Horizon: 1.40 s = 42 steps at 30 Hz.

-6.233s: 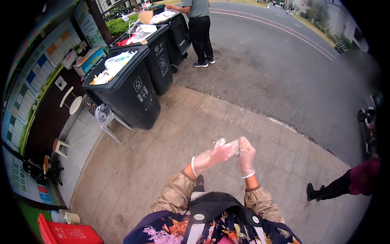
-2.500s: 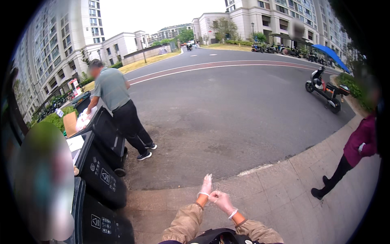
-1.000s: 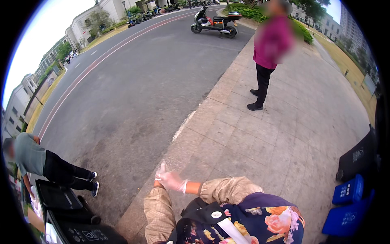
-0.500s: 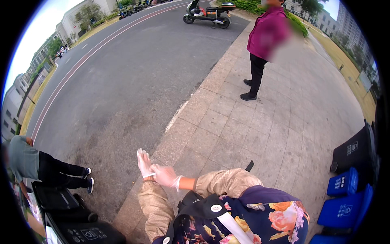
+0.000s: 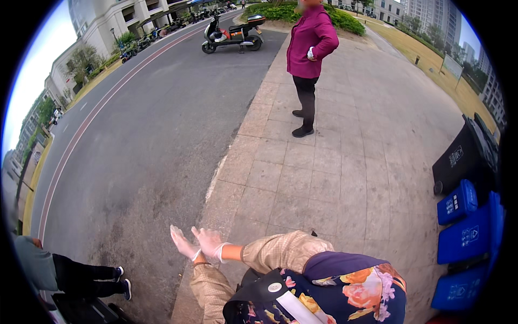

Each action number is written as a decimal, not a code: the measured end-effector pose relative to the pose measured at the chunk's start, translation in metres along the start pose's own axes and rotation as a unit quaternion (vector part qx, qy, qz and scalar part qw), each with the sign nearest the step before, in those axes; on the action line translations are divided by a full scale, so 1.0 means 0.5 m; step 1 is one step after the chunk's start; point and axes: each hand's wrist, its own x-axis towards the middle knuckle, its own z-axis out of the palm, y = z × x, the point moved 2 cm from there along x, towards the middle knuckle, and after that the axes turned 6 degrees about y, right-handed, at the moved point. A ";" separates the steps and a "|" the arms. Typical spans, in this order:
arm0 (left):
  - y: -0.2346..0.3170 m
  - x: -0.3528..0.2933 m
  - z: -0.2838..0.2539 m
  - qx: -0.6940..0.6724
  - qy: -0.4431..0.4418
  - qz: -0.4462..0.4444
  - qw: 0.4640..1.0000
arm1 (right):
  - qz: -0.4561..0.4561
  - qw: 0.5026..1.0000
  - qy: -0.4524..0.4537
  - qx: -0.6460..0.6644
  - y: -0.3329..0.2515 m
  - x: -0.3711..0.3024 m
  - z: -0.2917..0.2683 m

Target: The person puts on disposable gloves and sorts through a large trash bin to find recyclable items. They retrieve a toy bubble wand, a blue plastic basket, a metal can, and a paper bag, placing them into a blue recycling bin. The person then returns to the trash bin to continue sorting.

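Note:
Thin clear gloves cover both of my hands, and beige patterned sleeves run up my forearms. My left hand (image 5: pixel 184 244) is stretched out flat over the edge between road and paving, holding nothing. Just right of it, my right hand (image 5: pixel 210 242) has its fingers extended and partly apart, with nothing visible in them. Its lower edge lies close to the left glove's cuff; whether they touch I cannot tell. A dark floral apron (image 5: pixel 350 289) with a light strap covers my front.
Ahead on the paving stands a person in a purple jacket (image 5: pixel 310 40). Another person (image 5: pixel 35 264) is at left beside a black bin (image 5: pixel 81 310). Black (image 5: pixel 464 156) and blue bins (image 5: pixel 464 237) line the right side. A parked scooter (image 5: pixel 232 36) stands on the road.
My right hand has let go of the left glove's cuff and its fingers have straightened. Both hands sit lower in view. The view has turned, shifting the purple-jacketed person and scooter leftward.

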 end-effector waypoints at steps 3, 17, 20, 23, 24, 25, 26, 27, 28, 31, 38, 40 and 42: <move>0.005 -0.026 0.027 -0.060 -0.006 -0.004 0.998 | 0.056 0.985 -0.160 0.021 0.089 0.027 0.123; 0.094 -0.058 -0.070 -0.150 0.094 -0.097 0.979 | -0.213 0.922 -0.318 0.063 -0.004 -0.098 0.068; 0.103 -0.086 -0.091 -0.084 0.121 -0.132 0.980 | -0.219 0.903 -0.365 0.063 -0.017 -0.129 0.067; 0.065 -0.098 -0.116 -0.154 0.117 -0.299 0.934 | -0.244 0.908 -0.339 0.031 -0.016 -0.146 0.057; 0.015 -0.073 -0.166 -0.231 0.076 -0.334 0.911 | -0.295 0.897 -0.330 0.017 -0.035 -0.152 0.047; -0.014 -0.056 -0.184 -0.288 0.041 -0.348 0.891 | -0.293 0.890 -0.349 0.014 -0.044 -0.147 0.043; -0.022 -0.041 -0.195 -0.318 0.044 -0.328 0.888 | -0.289 0.885 -0.366 0.009 -0.054 -0.137 0.041; -0.022 -0.032 -0.204 -0.344 0.041 -0.316 0.883 | -0.295 0.880 -0.371 0.015 -0.065 -0.131 0.043; -0.012 -0.029 -0.213 -0.330 0.040 -0.284 0.899 | -0.289 0.882 -0.373 0.019 -0.066 -0.128 0.043; 0.031 -0.035 -0.220 -0.289 0.086 -0.233 0.925 | -0.309 0.871 -0.383 0.007 -0.091 -0.140 0.031; 0.113 -0.096 -0.182 -0.324 0.158 -0.312 0.879 | -0.311 0.861 -0.401 -0.020 -0.088 -0.168 0.047; -0.005 -0.060 -0.268 -0.313 0.191 -0.297 0.882 | -0.336 0.852 -0.401 -0.032 -0.108 -0.181 0.054; -0.072 -0.049 -0.313 -0.270 0.217 -0.269 0.899 | -0.347 0.847 -0.400 -0.052 -0.120 -0.183 0.043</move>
